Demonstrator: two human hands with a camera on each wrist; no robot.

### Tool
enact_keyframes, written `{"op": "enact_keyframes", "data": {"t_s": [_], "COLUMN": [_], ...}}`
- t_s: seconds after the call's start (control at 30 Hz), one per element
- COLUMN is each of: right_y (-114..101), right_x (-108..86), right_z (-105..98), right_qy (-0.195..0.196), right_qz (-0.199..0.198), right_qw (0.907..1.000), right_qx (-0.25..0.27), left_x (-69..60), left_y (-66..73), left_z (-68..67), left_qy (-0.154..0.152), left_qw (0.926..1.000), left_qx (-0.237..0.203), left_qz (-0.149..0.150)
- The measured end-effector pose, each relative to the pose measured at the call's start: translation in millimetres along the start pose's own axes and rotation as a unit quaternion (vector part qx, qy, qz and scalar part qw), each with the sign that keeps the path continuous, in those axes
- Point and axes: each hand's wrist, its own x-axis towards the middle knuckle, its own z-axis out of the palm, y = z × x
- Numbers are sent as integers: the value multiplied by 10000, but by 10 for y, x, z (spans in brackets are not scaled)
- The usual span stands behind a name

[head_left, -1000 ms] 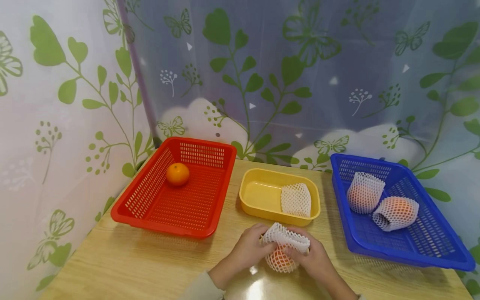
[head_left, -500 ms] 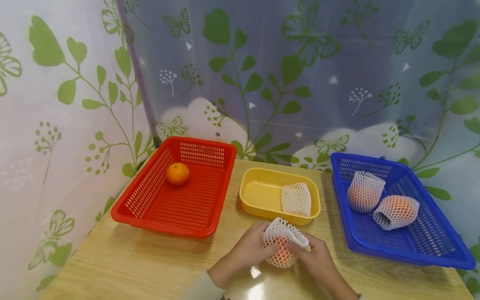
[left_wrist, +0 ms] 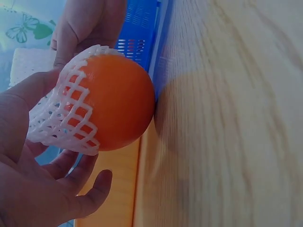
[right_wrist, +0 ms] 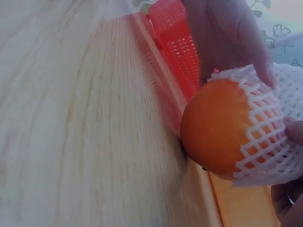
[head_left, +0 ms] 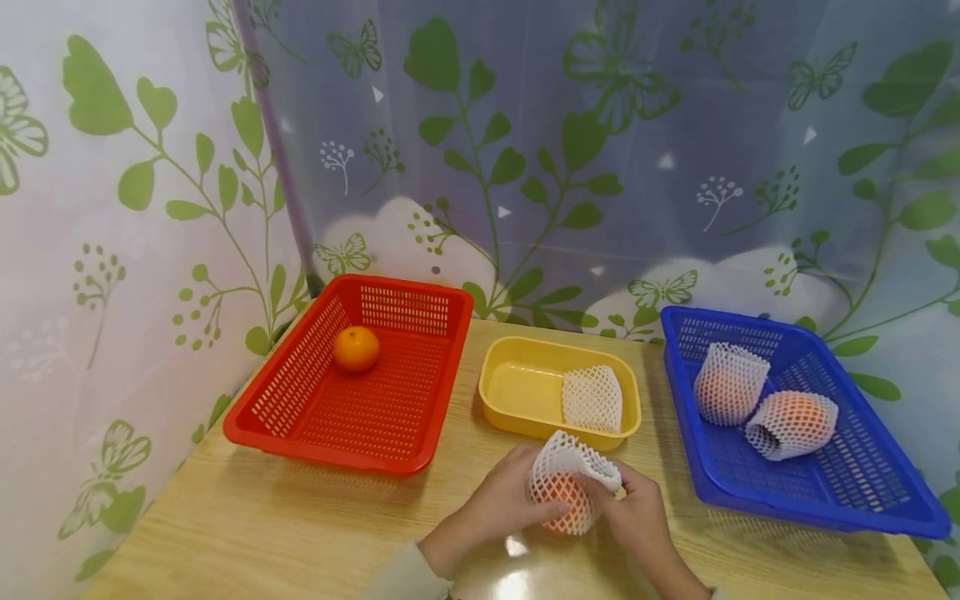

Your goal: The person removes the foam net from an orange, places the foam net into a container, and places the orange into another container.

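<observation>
An orange (left_wrist: 122,105) sits partly inside a white foam net sleeve (head_left: 557,467), its bare underside sticking out at the bottom. In both wrist views that bare end is close to the wooden table; whether it touches cannot be told. My left hand (head_left: 504,498) holds the sleeved orange from the left, thumb across the front of the net. From the right, my right hand (head_left: 636,517) pinches the sleeve near its folded-over upper rim. The netting and the hands hide the orange's upper part.
Behind the hands stands a yellow tray (head_left: 517,427) with a foam net sleeve (head_left: 592,400) in it. A red basket (head_left: 427,417) at left holds an orange (head_left: 356,348). The blue basket (head_left: 697,467) at right holds two net-wrapped fruits (head_left: 731,385). A patterned curtain (head_left: 525,250) backs the table.
The sleeve's upper part has risen and stands taller. My left thumb has shifted lower on the front, and the right hand's grip on the net has changed slightly. Baskets and tray are unchanged.
</observation>
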Motion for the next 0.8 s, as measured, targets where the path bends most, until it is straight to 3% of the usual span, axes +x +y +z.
{"op": "enact_keyframes", "data": {"t_s": [0.4, 0.57, 0.7, 0.8], "right_y": [-20, -3, 16, 15], "right_x": [-7, -8, -6, -2], "right_z": [-46, -51, -51, -53], "right_qy": [-544, -668, -685, -483], "right_qz": [16, -12, -303, -738], "right_qw": [9977, 9960, 9944, 9904], "right_qx": [400, 590, 742, 1063], "left_x": [5, 14, 13, 19], "left_y": [-12, 20, 33, 33], "left_z": [7, 9, 15, 21], "left_qy": [255, 529, 722, 792], "left_qw": [9991, 9984, 9973, 9968], "left_qx": [337, 174, -128, -60], "left_qz": [-32, 72, -92, -94]}}
